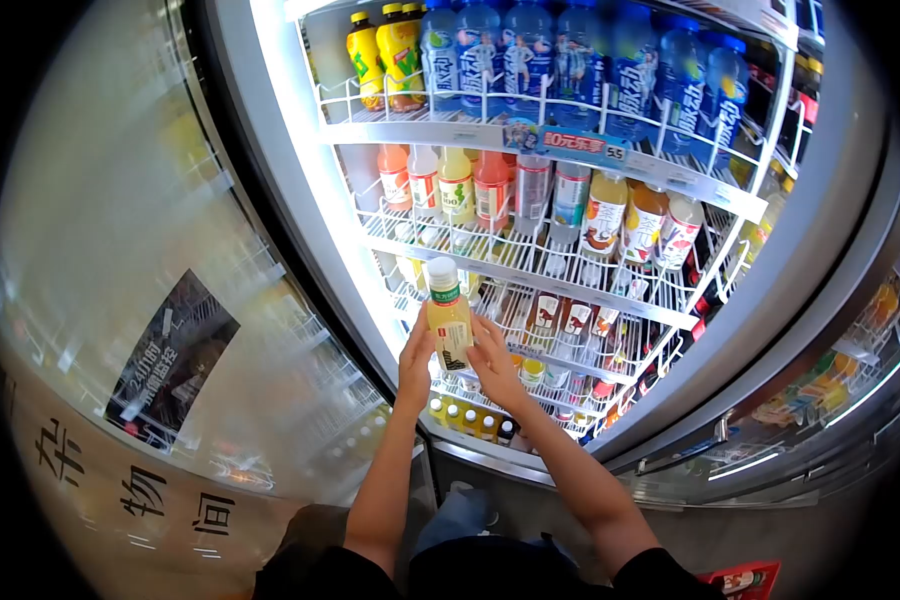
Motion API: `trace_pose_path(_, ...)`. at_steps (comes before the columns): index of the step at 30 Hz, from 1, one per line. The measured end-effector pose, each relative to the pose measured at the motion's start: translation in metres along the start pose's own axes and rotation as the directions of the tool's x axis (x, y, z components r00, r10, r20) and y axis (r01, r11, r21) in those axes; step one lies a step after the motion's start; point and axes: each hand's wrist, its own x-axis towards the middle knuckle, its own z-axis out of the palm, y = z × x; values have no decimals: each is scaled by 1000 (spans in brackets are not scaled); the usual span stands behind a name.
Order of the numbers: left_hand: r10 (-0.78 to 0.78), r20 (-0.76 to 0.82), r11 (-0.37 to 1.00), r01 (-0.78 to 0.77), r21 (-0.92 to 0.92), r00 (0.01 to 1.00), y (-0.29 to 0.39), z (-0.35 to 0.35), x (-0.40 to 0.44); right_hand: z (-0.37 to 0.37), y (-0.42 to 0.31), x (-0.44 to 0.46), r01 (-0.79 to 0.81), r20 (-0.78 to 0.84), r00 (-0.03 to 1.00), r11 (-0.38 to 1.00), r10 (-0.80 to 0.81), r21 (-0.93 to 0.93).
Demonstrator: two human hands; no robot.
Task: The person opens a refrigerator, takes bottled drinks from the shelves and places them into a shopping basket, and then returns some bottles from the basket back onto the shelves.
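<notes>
A bottle of pale yellow drink point(452, 325) with a white cap and a green neck band is held upright in front of the open drinks fridge. My left hand point(416, 355) grips it from the left side, fingers partly behind it. On the other side my right hand point(492, 360) holds its lower right, fingers closed against the bottle. Behind the bottle are the wire shelves point(590, 285) of the fridge, with rows of drinks on them.
Blue bottles point(580, 60) and yellow bottles point(365, 62) fill the top shelf. Below stand juice bottles point(492, 188) and tea bottles point(604, 215). A glass door point(770, 430) stands open at right. A glass panel point(90, 250) is at left. A red basket point(770, 572) sits on the floor.
</notes>
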Motion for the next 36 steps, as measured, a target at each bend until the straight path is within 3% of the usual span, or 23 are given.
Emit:
trace_pose_path(3, -84, 90, 994, 89, -59, 992, 20, 17, -20, -22, -21, -27, -12, -31, 999, 1000, 12, -1)
trace_pose_path(9, -138, 168, 985, 152, -79, 976, 21, 59, -74, -60, -42, -99, -133, 44, 991, 958, 126, 256)
trace_pose_path(13, -174, 189, 977, 193, -88, 966, 27, 85, -120, -93, -61, -151, -252, 102, 967, 933, 234, 258)
trace_pose_path(15, -271, 193, 956, 286, -57, 943, 39, 101, -138, -105, -85, -169, -263, 90, 964, 937, 249, 231)
trace_pose_path(17, -199, 237, 967, 230, -110, 951, 37, 112, -147, -115, -97, -183, -299, 48, 953, 917, 298, 264)
trace_pose_path(19, -168, 266, 985, 175, -2, 949, 42, 117, -165, -124, -108, -199, -314, 42, 948, 910, 315, 271)
trace_pose_path(23, -234, 406, 955, 287, -76, 884, 47, 124, -188, -127, -115, -235, -361, 29, 923, 841, 383, 404)
trace_pose_path(27, -243, 418, 954, 293, -59, 875, 57, 144, -209, -130, -136, -265, -329, -110, 916, 879, 387, 346)
trace_pose_path(29, -212, 463, 960, 272, -65, 861, 50, 149, -214, -134, -146, -275, -381, -103, 891, 850, 443, 365)
trace_pose_path(36, -201, 573, 941, 320, -114, 794, 66, 152, -250, -121, -177, -316, -253, -284, 883, 889, 373, 382)
